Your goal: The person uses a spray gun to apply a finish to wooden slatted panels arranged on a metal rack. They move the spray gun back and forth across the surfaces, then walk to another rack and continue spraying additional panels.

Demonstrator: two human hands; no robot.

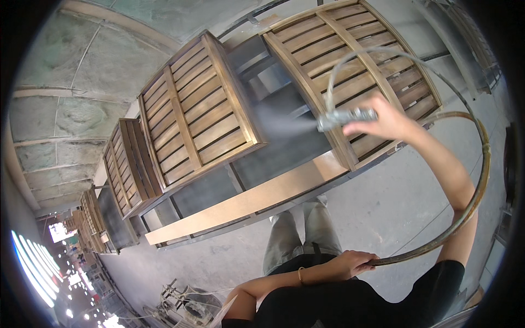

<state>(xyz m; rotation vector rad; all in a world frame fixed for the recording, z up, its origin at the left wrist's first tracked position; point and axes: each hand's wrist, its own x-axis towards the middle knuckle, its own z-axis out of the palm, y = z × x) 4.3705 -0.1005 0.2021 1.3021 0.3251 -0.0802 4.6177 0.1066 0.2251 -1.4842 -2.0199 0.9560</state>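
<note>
My right hand (384, 117) is wrapped round a metal spray gun (344, 117), raised over the slatted wood at the right. A pale mist leaves the gun's nozzle toward the left, near the side of a brown slatted wooden crate (199, 104). Beneath the gun lies another slatted wooden piece (339, 54), partly hidden by the gun and my hand. Low in front of my waist, my left hand (353, 265) is closed round a brownish hose (437, 240). The hose curves up past my right arm, and a thinner clear tube (404, 53) loops to the gun.
A long dark-topped bench (202, 191) carries the slatted pieces, with a pale wooden board (246, 208) along its near edge. More slatted crates (123, 167) stand farther left. A pump-like machine with tubing (191, 303) sits on the floor at lower left. A dusty, sheet-covered wall (82, 60) rises behind.
</note>
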